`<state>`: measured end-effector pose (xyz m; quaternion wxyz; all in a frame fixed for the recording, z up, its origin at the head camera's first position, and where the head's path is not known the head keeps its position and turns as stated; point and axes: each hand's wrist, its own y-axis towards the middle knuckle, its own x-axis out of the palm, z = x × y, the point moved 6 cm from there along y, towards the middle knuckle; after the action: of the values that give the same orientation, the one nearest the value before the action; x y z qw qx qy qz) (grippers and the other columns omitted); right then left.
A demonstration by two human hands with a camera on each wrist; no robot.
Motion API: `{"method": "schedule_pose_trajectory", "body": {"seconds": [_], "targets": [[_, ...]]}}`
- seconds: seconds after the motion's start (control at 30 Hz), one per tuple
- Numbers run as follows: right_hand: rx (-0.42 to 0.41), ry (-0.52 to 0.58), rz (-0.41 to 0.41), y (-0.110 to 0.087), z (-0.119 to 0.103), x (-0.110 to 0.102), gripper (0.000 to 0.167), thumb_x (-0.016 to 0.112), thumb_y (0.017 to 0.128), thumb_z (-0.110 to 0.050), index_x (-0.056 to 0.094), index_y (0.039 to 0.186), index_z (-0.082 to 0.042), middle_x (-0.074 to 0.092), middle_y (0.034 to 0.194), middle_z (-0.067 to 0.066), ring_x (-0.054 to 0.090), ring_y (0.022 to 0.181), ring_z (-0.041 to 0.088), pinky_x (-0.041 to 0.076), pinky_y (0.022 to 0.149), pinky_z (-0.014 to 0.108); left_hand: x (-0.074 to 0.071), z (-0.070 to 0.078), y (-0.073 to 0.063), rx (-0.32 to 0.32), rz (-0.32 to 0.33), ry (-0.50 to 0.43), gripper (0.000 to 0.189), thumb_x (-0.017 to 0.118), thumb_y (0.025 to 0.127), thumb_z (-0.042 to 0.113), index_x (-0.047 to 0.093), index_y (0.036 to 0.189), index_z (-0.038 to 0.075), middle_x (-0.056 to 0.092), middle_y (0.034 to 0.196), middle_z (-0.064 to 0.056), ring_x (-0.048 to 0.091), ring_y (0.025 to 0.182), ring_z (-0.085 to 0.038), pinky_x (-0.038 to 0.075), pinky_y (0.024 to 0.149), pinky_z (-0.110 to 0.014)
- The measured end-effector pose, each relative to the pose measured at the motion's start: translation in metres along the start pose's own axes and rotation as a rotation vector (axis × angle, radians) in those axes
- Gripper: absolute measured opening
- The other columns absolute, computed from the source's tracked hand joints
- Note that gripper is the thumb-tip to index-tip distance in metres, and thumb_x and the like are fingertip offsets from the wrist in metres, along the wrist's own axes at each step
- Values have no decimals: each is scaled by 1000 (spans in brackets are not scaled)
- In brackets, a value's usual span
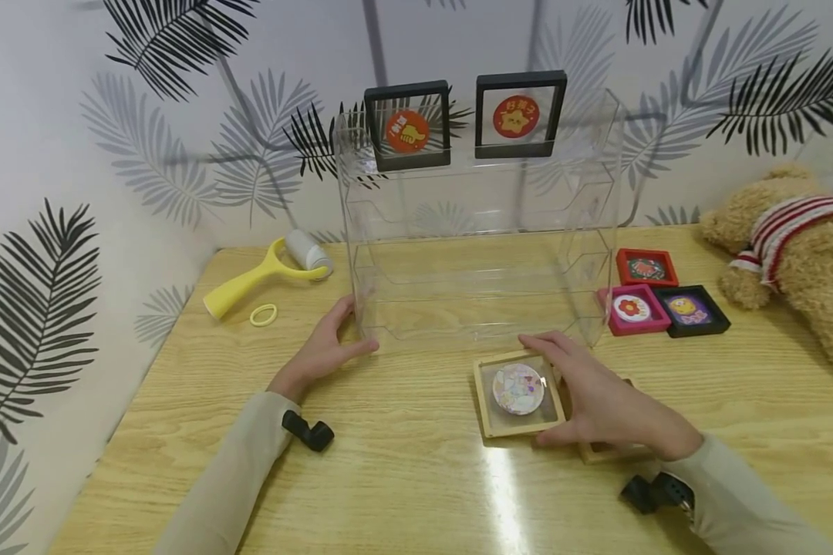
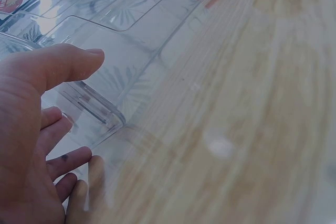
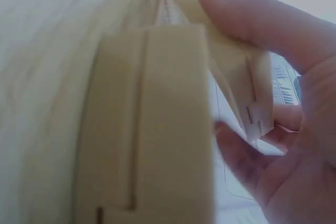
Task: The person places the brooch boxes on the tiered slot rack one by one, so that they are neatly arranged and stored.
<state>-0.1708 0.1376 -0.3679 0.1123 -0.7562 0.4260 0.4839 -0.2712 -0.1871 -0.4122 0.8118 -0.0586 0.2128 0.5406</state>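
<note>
My right hand (image 1: 593, 397) grips a light wood-coloured square display frame (image 1: 518, 389) with a round pale patterned picture inside. Its thumb presses one edge while the fingers reach the far side. Partly hidden under that hand lies a second wood-coloured frame (image 3: 152, 119), close to the camera in the right wrist view. A clear tiered display rack (image 1: 482, 297) stands before the wall. At its lower left corner is my left hand (image 1: 322, 351), thumb and fingers spread around the side. Whether those fingers touch the rack I cannot tell.
Two black frames (image 1: 444, 163) with red round pictures stand on the rack's top tier. Right of it lie a red frame (image 1: 645, 267), a pink frame (image 1: 635, 310) and a black frame (image 1: 690, 311), near a teddy bear (image 1: 805, 262). Left are a yellow slingshot (image 1: 250, 281), a ring (image 1: 263, 314) and a grey-white cylinder (image 1: 308, 253).
</note>
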Motion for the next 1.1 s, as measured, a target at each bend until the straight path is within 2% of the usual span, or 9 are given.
{"method": "schedule_pose_trajectory", "body": {"seconds": [0.1, 0.3, 0.43, 0.57, 0.63, 0.73, 0.87, 0.97, 1.1], "targets": [[-8, 20, 34, 0, 0, -2, 108, 94, 54, -31, 37, 139, 5, 45, 130, 15, 52, 113, 28, 49, 94, 49, 0, 0, 0, -1, -3, -3, 76, 72, 84, 2, 30, 147, 3, 38, 149, -20, 28, 143, -31, 17, 118, -49], [70, 160, 36, 0, 2, -1, 108, 94, 56, -29, 32, 137, 3, 48, 123, 16, 56, 94, 17, 53, 76, 27, 0, -1, -1, -24, 3, 5, 77, 73, 83, 5, 31, 148, 5, 36, 151, -18, 27, 143, -29, 16, 119, -48], [116, 361, 0, 0, 1, 3, 108, 93, 59, -22, 25, 140, 1, 53, 117, 17, 63, 94, 20, 56, 76, 26, -1, -2, -1, -29, 5, 0, 77, 73, 83, 4, 31, 148, 4, 35, 151, -19, 27, 143, -30, 15, 119, -48], [121, 511, 17, 0, -1, 6, 106, 91, 62, -11, 20, 140, -2, 42, 126, 23, 64, 98, 30, 58, 76, 29, -1, -1, -1, -30, 3, 1, 78, 73, 83, 4, 30, 148, 4, 35, 151, -19, 27, 143, -30, 15, 119, -49], [107, 560, 32, 1, -3, 6, 106, 90, 62, -8, 18, 139, -3, 42, 124, 24, 64, 98, 29, 58, 76, 29, -1, -1, 0, -30, 3, 1, 78, 73, 83, 4, 30, 148, 4, 36, 151, -19, 27, 143, -30, 16, 118, -49], [76, 622, 36, 2, -4, 6, 104, 88, 63, -3, 16, 138, -4, 52, 110, 23, 65, 88, 21, 58, 73, 30, -1, -2, 1, -35, 6, 2, 78, 74, 83, 5, 30, 148, 5, 37, 151, -18, 28, 143, -30, 17, 118, -49], [-10, 627, 72, 6, -6, 3, 81, 77, 75, 6, 20, 133, 1, 60, 86, 17, 63, 69, 12, 55, 56, 28, -2, -3, 1, -39, 12, 8, 78, 74, 83, 6, 31, 148, 6, 38, 150, -18, 29, 142, -30, 17, 118, -49], [-82, 558, 103, 11, -9, -1, 59, 65, 85, 9, 26, 129, 3, 60, 76, 9, 57, 60, 7, 49, 46, 23, -2, -3, 0, -37, 16, 11, 78, 75, 82, 6, 31, 147, 6, 38, 150, -18, 30, 142, -30, 18, 118, -48], [-127, 510, 115, 19, -13, -7, 41, 55, 93, 8, 31, 126, 3, 62, 75, 7, 53, 54, 8, 46, 45, 23, -2, -4, 0, -37, 17, 11, 79, 75, 82, 5, 31, 148, 6, 38, 150, -18, 30, 142, -29, 18, 118, -47]]}}
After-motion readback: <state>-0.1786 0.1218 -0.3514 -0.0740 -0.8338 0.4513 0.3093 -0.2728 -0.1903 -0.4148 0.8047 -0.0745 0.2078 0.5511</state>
